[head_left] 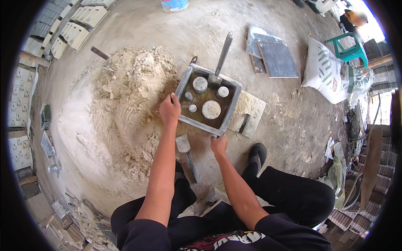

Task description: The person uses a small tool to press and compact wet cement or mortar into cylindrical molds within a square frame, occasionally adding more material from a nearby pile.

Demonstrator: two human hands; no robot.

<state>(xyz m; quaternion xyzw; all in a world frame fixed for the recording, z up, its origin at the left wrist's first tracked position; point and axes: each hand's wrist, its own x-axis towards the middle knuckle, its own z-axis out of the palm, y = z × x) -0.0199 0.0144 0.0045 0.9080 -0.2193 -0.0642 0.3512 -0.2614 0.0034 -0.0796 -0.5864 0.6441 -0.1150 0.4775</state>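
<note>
A square grey mould box [201, 125] stands on the ground in front of me, with several round cylinders inside; the largest, a pale-topped cylinder [211, 110], is at the near right. My left hand [169, 110] is closed on the box's left side. At its near right corner my right hand [218, 145] is closed too; my fingers partly hide what they grip there. From the far wall a flat metal bar [224, 54] sticks up at a tilt. Nearer to me, between my forearms, lies a flat-bladed scraper [183, 144].
A heap of pale sandy powder [130, 92] spreads left, with a trowel [99, 53] in it. A slotted pale block [253, 109] lies right of the box. Farther are dark boards [278, 59], a white sack [322, 73], a green stool [349, 51] and a person [348, 21].
</note>
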